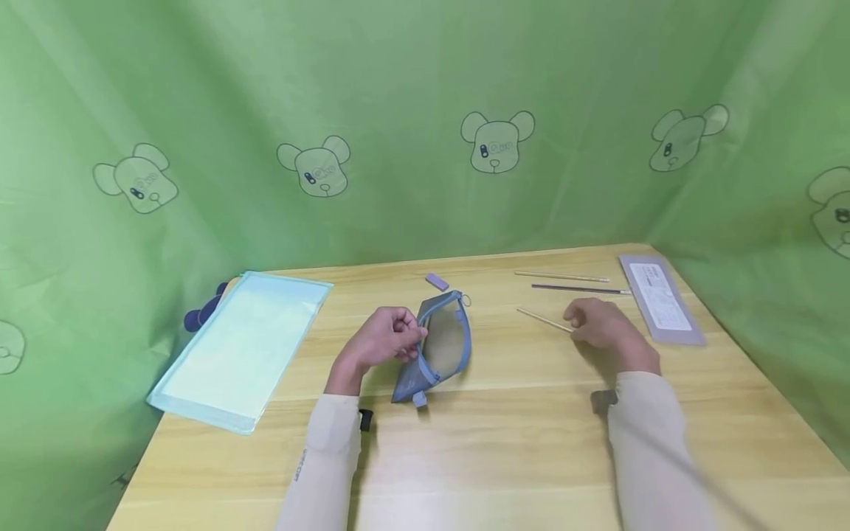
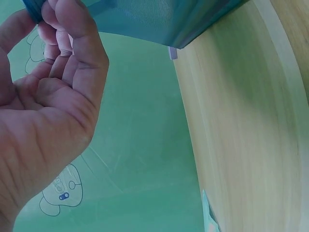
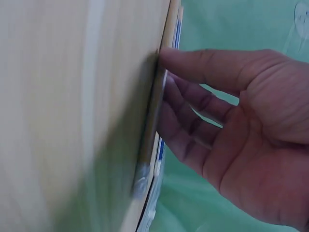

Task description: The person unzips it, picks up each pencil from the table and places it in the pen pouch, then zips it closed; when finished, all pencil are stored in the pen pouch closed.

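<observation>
My left hand (image 1: pixel 385 339) pinches the rim of a blue zip pouch (image 1: pixel 410 382) between thumb and fingers. The pouch stands with its mouth unzipped and gaping to the right, and a small fabric tab hangs at its near end. In the left wrist view the pouch's ribbed blue side (image 2: pixel 145 17) shows above the palm. On the right, my right hand (image 1: pixel 600 328) pinches a wood-coloured pencil (image 1: pixel 541 317) near one end. From the right wrist, this pencil (image 3: pixel 153 111) lies close along the tabletop, its metal-capped end pointing down the frame.
Behind the right hand lie another wooden pencil (image 1: pixel 561 276) and a dark pencil (image 1: pixel 578 288). A purple packet with a white label (image 1: pixel 660 295) is at the far right. Beyond the pouch sits a purple eraser (image 1: pixel 437 282). A pale blue, translucent flat pouch (image 1: pixel 246 354) lies left.
</observation>
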The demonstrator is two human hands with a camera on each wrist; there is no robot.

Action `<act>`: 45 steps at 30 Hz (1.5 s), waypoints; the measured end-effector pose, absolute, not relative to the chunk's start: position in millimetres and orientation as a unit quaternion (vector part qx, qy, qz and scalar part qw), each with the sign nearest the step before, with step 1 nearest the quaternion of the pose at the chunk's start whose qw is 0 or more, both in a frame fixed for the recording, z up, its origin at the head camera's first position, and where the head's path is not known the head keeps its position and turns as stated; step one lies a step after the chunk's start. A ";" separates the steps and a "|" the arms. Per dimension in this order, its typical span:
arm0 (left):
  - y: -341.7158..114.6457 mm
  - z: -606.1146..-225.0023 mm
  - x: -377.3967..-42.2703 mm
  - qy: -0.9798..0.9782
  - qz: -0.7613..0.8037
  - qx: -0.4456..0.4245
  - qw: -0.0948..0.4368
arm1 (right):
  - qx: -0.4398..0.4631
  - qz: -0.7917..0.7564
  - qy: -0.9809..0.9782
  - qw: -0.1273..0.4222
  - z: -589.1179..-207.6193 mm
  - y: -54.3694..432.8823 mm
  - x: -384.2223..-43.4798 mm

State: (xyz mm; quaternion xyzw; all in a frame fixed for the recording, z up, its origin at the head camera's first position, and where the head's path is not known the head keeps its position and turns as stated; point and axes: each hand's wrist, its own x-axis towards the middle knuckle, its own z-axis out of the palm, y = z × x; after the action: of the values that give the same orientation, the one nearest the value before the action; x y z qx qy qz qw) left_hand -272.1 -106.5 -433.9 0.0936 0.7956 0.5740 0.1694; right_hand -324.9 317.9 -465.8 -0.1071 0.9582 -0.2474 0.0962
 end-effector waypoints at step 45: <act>-112.8 -434.0 -272.0 0.789 0.591 0.076 0.146 | -0.131 -0.558 0.784 0.239 -433.7 204.9 -301.8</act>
State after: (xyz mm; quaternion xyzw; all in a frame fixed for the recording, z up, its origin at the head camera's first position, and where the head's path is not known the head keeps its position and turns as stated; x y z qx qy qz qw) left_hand -272.0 -112.8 -434.0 0.0763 0.7894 0.5912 0.1464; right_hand -301.8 204.9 -433.7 -0.1314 0.7839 -0.5577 0.2394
